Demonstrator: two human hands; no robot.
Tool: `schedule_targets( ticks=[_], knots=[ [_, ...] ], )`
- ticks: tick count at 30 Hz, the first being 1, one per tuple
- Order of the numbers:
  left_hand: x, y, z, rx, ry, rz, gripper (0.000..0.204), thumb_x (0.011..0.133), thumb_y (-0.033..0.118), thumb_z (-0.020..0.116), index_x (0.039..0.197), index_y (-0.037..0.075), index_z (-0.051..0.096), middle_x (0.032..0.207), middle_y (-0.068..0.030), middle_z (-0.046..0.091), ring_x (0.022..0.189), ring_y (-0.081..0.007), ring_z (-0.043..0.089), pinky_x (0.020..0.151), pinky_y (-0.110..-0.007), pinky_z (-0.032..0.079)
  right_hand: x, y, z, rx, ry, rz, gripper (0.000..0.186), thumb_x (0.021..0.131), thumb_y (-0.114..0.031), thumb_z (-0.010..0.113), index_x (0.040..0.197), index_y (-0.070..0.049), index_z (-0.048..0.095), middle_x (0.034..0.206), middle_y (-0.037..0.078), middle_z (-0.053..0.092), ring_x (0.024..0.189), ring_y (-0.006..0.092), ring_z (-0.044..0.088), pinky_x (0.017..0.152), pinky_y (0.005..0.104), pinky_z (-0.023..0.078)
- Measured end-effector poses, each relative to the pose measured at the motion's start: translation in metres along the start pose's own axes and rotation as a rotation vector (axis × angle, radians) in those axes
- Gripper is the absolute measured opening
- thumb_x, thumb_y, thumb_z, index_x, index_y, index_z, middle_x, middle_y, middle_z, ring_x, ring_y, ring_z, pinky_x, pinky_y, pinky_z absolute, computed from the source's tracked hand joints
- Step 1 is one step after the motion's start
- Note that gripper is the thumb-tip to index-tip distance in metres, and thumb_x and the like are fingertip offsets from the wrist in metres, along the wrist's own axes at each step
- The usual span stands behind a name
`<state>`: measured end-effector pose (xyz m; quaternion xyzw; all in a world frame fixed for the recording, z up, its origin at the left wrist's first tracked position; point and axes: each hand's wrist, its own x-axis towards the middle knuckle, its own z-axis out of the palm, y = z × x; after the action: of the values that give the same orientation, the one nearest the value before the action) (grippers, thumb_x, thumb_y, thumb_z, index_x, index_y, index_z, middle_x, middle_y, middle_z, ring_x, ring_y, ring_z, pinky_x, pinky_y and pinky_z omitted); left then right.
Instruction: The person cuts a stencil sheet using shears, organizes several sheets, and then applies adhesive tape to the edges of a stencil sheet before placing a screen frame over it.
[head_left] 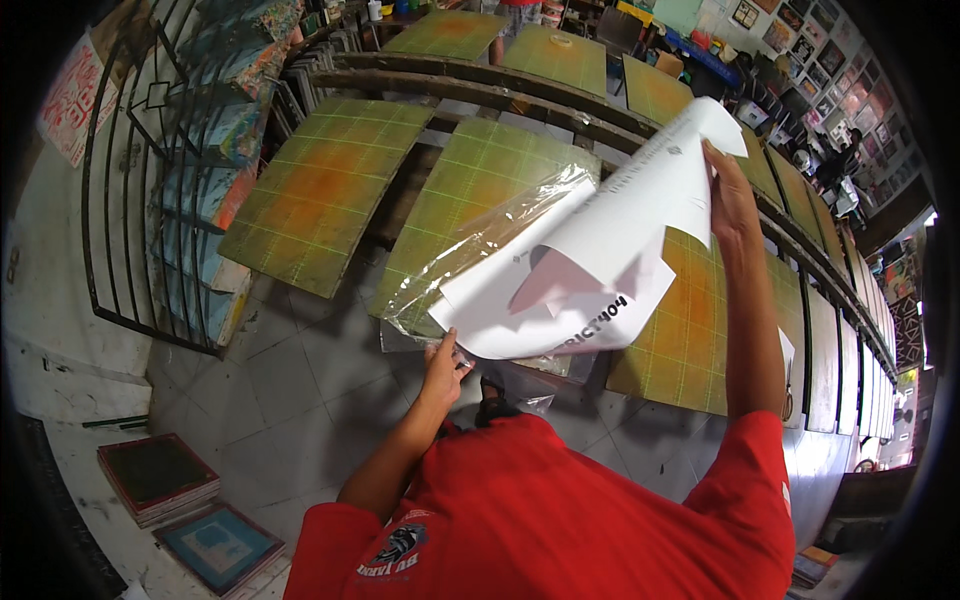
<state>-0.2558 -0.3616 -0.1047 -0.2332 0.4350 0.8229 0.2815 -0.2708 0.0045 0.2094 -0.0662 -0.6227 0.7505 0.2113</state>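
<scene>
A large white printed paper sheet [630, 220] is curled over on itself above a green gridded printing board [440, 190] with orange stains. My right hand [732, 195] grips the sheet's upper right part, raised off the board. My left hand [446, 368] pinches the lower left corner of the sheet and clear plastic at the board's near edge. The crinkled clear plastic [490, 225] lies along the sheet's left side, partly over the board. Beneath the sheet, near my body, more clear plastic hangs over the edge.
More gridded boards [310, 190] line long rails [420, 78], curving away to the right. A black metal rack [130, 250] stands at the left, with stacked framed screens [158, 470] on the lower left. A co-worker [845, 160] is at the back right, another person [522, 12] at the back.
</scene>
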Motion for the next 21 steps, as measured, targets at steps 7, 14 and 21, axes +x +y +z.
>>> schedule_targets(
  ticks=[7,14,21],
  knots=[
    [-0.007,-0.021,-0.011,-0.161,0.056,-0.118,0.081,0.080,0.044,0.069,0.137,0.007,0.025,0.140,-0.0205,0.025,0.127,-0.0342,0.034,0.105,-0.052,0.031,-0.049,0.062,-0.002,-0.011,0.109,0.067,0.044,0.091,-0.016,0.053,0.128,0.005,0.040,0.120,0.016,0.055,0.106,0.0232,0.057,0.092,0.0370,0.048],
    [0.010,-0.035,-0.007,-0.106,0.038,-0.140,0.058,0.083,0.054,0.060,0.123,0.016,0.041,0.132,-0.0109,0.042,0.122,-0.0252,0.041,0.099,-0.044,0.035,-0.182,0.223,-0.022,-0.047,0.421,0.437,0.039,0.086,-0.009,0.063,0.110,0.013,0.042,0.108,0.023,0.056,0.092,0.0254,0.061,0.077,0.0327,0.053],
    [0.004,-0.042,-0.002,-0.151,-0.145,0.011,0.037,0.094,0.035,0.052,0.114,0.004,0.050,0.110,-0.0092,0.059,0.100,-0.0248,0.058,0.092,-0.040,0.046,-0.223,0.270,-0.012,-0.335,0.447,0.530,0.040,0.080,-0.012,0.068,0.110,0.008,0.050,0.104,0.015,0.059,0.088,0.0214,0.060,0.075,0.0311,0.048]
  ],
)
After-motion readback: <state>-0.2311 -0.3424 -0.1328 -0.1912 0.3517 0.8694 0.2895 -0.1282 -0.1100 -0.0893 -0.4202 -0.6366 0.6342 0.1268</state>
